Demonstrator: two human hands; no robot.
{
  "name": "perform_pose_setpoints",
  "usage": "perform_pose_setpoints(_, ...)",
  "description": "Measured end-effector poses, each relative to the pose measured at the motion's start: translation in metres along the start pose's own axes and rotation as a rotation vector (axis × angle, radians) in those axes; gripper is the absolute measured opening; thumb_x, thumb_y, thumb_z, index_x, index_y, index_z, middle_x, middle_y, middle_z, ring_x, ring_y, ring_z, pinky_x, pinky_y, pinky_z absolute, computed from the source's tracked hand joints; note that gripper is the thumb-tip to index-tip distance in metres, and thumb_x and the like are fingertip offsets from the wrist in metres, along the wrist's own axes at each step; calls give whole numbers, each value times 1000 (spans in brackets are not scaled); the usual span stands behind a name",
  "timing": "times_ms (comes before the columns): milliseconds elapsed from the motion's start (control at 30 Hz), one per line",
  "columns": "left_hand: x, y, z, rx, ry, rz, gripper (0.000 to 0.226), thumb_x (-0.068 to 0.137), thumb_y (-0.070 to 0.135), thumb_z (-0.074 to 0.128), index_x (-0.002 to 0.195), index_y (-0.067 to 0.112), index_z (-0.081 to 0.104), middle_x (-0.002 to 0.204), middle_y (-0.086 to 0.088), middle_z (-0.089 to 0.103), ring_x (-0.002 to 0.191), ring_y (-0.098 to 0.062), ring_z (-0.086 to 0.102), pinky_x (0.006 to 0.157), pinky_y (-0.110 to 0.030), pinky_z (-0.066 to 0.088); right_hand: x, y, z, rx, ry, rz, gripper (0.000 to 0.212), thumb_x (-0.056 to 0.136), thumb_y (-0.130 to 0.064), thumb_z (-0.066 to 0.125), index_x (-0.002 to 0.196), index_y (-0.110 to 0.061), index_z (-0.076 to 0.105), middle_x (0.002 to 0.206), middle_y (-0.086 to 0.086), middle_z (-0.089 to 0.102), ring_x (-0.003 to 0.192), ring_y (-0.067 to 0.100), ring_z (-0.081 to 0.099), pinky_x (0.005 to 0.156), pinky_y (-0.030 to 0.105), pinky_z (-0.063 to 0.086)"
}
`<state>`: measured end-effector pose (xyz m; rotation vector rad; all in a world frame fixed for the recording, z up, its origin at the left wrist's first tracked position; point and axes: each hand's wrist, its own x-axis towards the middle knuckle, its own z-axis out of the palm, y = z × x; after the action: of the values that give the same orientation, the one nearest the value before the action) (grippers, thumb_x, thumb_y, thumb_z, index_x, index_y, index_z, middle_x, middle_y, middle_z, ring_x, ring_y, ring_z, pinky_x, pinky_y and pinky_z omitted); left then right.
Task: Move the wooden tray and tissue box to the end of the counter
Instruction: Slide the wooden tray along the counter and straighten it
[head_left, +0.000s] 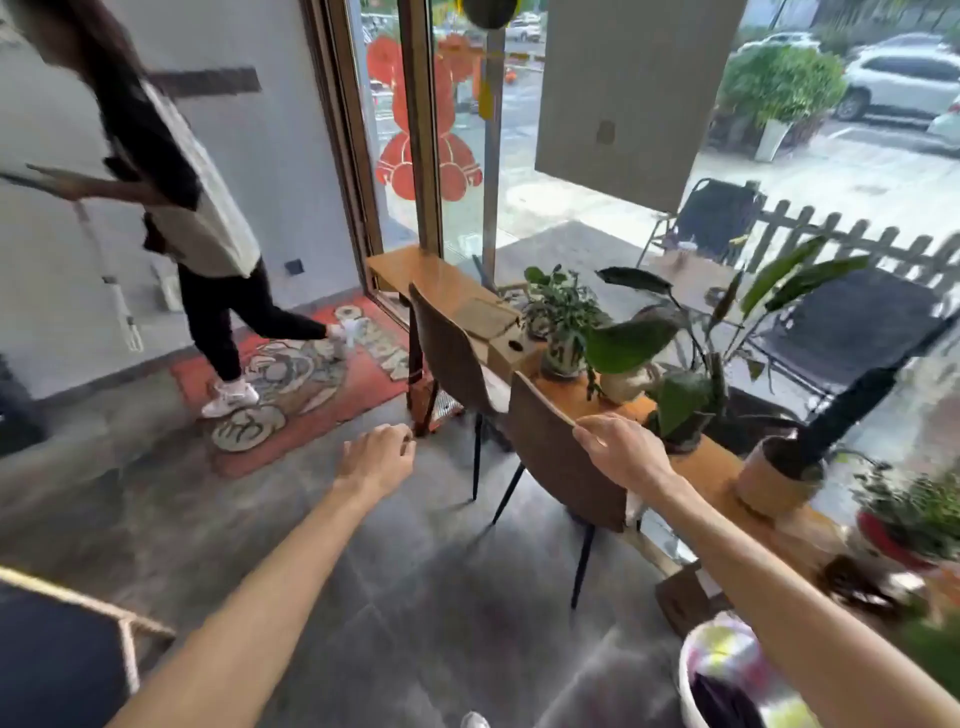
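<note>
At nine to ten o'clock from where I look, another person (192, 208) strides across a red patterned floor mat (291, 384), blurred by motion. My left hand (376, 460) hangs over the grey floor near six o'clock, fingers curled loosely inward, holding nothing. Past it at twelve o'clock, the far brown chair (449, 353) stands pushed against the long wooden worktop (415, 270), which runs along the window from twelve toward four o'clock. My right hand (623, 452) sits at the top edge of the near brown chair (561, 462); the fingers are narrow, pinched at the backrest rim, though I cannot tell whether they truly grip it. On the worktop beyond the far chair lies the wooden tray (488, 314), flat and pale, and just beside it toward me stands the tissue box (511, 353), a light wooden box with a dark oval slot on top. Further right, at one to three o'clock, potted plants (566, 322) crowd the worktop, with a woven pot (774, 480) and a red pot (883, 540) near the right edge.
</note>
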<state>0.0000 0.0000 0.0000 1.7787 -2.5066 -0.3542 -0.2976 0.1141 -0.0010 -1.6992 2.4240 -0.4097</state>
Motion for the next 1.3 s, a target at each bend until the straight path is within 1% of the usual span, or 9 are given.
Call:
perform_pose_setpoints(100, 54, -26, -7, -24, 5, -45, 29, 98, 32, 45, 117, 24, 65, 129, -5, 66, 118, -32, 62, 95, -44, 44, 58, -17, 8, 66, -17, 19, 36, 97, -48, 47, 122, -36, 70, 133, -10, 66, 122, 19, 63, 94, 35, 50)
perform_pose_setpoints(233, 132, -66, -23, -46, 20, -103, 31, 97, 33, 47, 121, 25, 65, 128, -6, 68, 118, -33, 63, 93, -42, 46, 150, -54, 26, 105, -80, 30, 34, 97, -48, 47, 120, -37, 70, 128, -6, 69, 117, 23, 64, 84, 34, 50)
perform_pose_setpoints(367, 195, -113, -27, -138, -14, -185, 32, 96, 31, 48, 122, 27, 66, 128, -9, 68, 118, -35, 62, 98, -43, 49, 223, -95, 54, 153, -148, 80, 38, 95, -49, 48, 126, -35, 67, 127, -2, 71, 118, 27, 65, 94, 39, 53)
perform_pose_setpoints(633, 344, -208, -23, -228, -56, -208, 34, 96, 30, 47, 125, 28, 66, 128, -8, 68, 119, -34, 62, 99, -45, 49, 369, -171, 123, 219, -185, 124, 35, 95, -47, 50, 123, -36, 68, 121, -6, 74, 113, 22, 68, 91, 36, 53)
perform_pose_setpoints(800, 459, -253, -25, -189, -200, -175, 36, 96, 28, 45, 128, 29, 63, 133, -7, 65, 121, -32, 60, 102, -43, 47, 449, -205, 173, 337, -240, 332, 35, 95, -45, 53, 124, -33, 68, 119, 1, 74, 110, 28, 69, 93, 41, 56)
perform_pose_setpoints(867, 505, -254, -23, -167, -238, -116, 36, 96, 27, 44, 128, 28, 63, 132, -7, 66, 121, -33, 61, 100, -42, 48, 480, -214, 188, 384, -258, 412, 35, 95, -44, 53, 123, -32, 70, 118, 2, 74, 107, 29, 70, 92, 44, 57)
perform_pose_setpoints(1033, 609, -227, -15, -74, -371, 77, 38, 96, 25, 41, 128, 30, 62, 134, -3, 65, 121, -31, 61, 99, -43, 47, 538, -212, 205, 484, -198, 573, 32, 96, -40, 55, 122, -31, 70, 120, 0, 74, 113, 24, 68, 95, 31, 51)
perform_pose_setpoints(1200, 730, -176, 7, -75, -386, 225, 38, 98, 28, 40, 130, 36, 58, 128, -4, 67, 117, -32, 63, 95, -43, 45, 596, -167, 226, 550, -111, 728, 34, 99, -34, 53, 128, -24, 67, 125, 2, 72, 116, 25, 66, 102, 41, 51)
perform_pose_setpoints(1300, 807, -139, 27, -77, -385, 269, 35, 99, 30, 41, 129, 33, 58, 124, -4, 69, 114, -30, 64, 92, -42, 48, 643, -131, 242, 598, -99, 814, 36, 101, -33, 51, 131, -19, 65, 123, 5, 72, 113, 25, 66, 100, 42, 53)
